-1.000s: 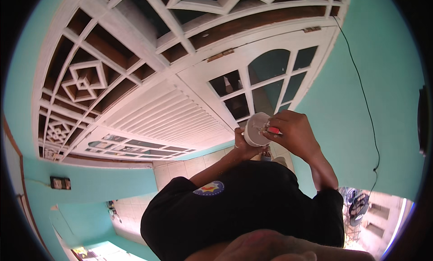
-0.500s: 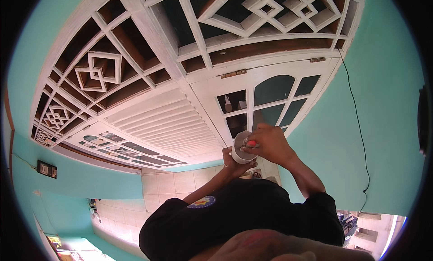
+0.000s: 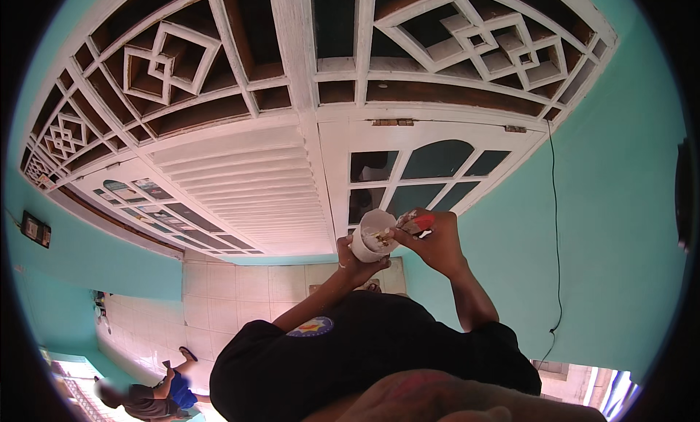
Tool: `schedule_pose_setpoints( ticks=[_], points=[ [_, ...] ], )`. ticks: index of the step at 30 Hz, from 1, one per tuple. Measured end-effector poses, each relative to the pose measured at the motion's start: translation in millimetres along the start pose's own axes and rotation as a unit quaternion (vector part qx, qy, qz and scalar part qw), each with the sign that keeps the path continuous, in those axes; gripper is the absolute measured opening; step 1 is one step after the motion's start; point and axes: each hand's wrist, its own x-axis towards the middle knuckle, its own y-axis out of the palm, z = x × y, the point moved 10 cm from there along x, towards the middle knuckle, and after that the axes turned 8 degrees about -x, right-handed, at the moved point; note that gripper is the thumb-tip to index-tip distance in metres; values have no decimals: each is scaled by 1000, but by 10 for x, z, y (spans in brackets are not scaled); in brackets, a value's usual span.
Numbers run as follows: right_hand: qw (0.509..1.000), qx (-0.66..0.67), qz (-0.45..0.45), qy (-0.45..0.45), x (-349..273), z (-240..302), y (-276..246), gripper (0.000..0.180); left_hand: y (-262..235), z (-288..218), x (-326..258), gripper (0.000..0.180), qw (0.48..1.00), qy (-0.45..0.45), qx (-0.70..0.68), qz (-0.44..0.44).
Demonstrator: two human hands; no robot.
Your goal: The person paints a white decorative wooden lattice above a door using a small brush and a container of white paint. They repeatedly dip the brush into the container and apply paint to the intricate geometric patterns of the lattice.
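My left hand (image 3: 356, 265) holds a small white cup (image 3: 370, 235) raised in front of my chest. My right hand (image 3: 432, 240) grips a red-handled tool (image 3: 417, 221), and its tip reaches into the cup's mouth. Pale paste smears the cup's rim and the tool. Both forearms rise from my black shirt (image 3: 364, 356) at the bottom of the view. The tool's working end is hidden inside the cup.
A white door (image 3: 408, 174) with glass panes and a louvred panel (image 3: 240, 189) stands ahead, under a white lattice transom (image 3: 467, 50). Teal walls flank it, with a black cable (image 3: 555, 225) on the right. Another person (image 3: 149, 400) crouches on the tiled floor at lower left.
The view has swung, so the door and lattice now sit more to the right and squarer. Cup and hands have drifted slightly left and lower. The tool stays at the cup.
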Motion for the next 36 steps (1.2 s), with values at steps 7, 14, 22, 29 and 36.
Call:
schedule_pose_setpoints(
  ticks=[7, 14, 22, 29, 36],
  points=[
    [997, 27, -68, 7, -48, -8, -224, 23, 65, 70, 56, 58, 999, -21, -5, 32],
    [991, 80, -105, -33, -149, -48, -248, 23, 368, -366, -110, 80, 985, 61, 161, -5],
    [974, 55, -217, -44, -417, -372, -607, 23, 310, -121, 6, 85, 938, 3, 343, -46],
    [964, 54, -256, -35, -442, -570, -922, 21, 399, 122, 221, 72, 975, -96, -196, 46],
    [963, 163, -214, 24, -301, -770, -950, 21, 349, 4, 311, 62, 995, -26, -88, 24]
  ],
)
